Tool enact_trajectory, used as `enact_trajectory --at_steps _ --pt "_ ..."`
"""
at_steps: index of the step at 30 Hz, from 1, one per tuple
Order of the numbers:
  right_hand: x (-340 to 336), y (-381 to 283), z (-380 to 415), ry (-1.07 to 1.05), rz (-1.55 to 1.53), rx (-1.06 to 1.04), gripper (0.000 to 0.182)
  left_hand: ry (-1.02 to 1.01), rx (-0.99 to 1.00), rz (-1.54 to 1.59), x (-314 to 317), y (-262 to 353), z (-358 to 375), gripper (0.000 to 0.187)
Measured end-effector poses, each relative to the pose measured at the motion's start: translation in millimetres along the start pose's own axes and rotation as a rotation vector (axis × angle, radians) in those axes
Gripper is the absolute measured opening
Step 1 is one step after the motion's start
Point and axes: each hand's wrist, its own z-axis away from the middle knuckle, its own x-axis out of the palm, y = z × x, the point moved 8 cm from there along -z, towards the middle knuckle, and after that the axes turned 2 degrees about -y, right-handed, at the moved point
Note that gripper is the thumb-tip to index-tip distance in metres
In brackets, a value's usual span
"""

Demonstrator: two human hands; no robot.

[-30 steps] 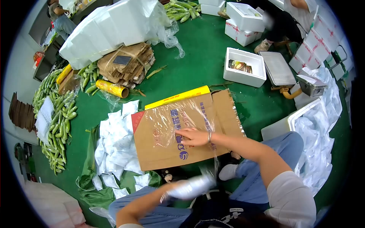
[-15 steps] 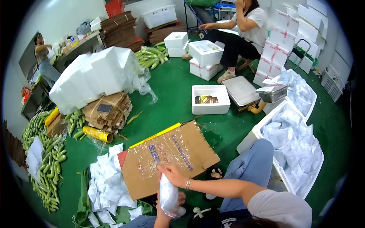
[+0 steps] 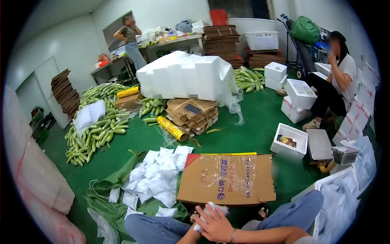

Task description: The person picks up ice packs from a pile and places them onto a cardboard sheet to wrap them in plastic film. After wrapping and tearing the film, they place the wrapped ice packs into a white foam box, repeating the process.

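One white packet (image 3: 219, 208) is sitting in a person's hands, low between jeans-clad legs (image 3: 286, 213) and just by the near edge of a printed carton (image 3: 195, 185). From where I'm standing, the right hand (image 3: 217, 226) is spreading its fingers over the packet and holding it; the left hand (image 3: 193, 231) is mostly hiding underneath, so I can't tell whether its grip is tight or loose. If the wrapping is slick, I'm thinking the packet could be slipping out and dropping to the green floor (image 3: 256, 126). Clear film (image 3: 239, 179) is lying wrinkled on the carton and could be snagging a finger. Farther left, loose white pouches (image 3: 156, 175) are lying on a green sheet (image 3: 103, 195); a careless knee could be scattering them.
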Motion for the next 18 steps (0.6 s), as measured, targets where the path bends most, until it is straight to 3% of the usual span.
enact_trajectory --at_steps 2,4,5,8,9,12,13,15,17,18 --pt "-9.8 -3.4 -10.8 -0.088 -0.091 -0.069 0.062 -0.127 -0.206 -0.114 11.7 -27.3 16.8 0.048" --pt "5.9 9.3 -6.9 -0.159 -0.126 -0.01 0.057 -0.197 -0.311 -0.293 19.8 -35.2 32.8 0.054" --pt "18.2 18.2 -1.2 -0.224 -0.16 0.05 0.057 -0.212 -0.322 -0.408 23.0 -32.1 38.4 0.057" --pt "23.1 59.1 -4.2 -0.107 -0.157 0.143 0.052 -0.119 -0.199 -0.835 41.5 -2.2 72.3 0.067" --pt "41.5 74.7 -0.4 -0.082 -0.334 0.17 0.041 -0.047 -0.112 -1.006 63.4 20.4 88.1 0.072" --pt "40.5 68.0 -10.7 -0.013 -0.433 0.181 0.007 -0.102 -0.01 -0.982 63.1 18.4 106.0 0.065" --pt "42.1 60.4 -14.5 -0.125 -0.406 0.169 0.008 -0.081 0.024 -0.936 60.3 20.7 115.9 0.059" --pt "42.0 37.0 -21.7 -0.304 -0.387 0.053 0.013 -0.11 -0.024 -1.187 61.5 17.5 134.9 0.053" --pt "53.6 16.5 -25.6 -0.506 -0.464 -0.005 0.021 -0.071 0.016 -1.058 60.4 13.1 157.8 0.047" --pt "54.6 -3.6 -25.9 -0.616 -0.32 -0.092 0.024 0.028 0.026 -1.059 59.4 16.6 171.7 0.045"
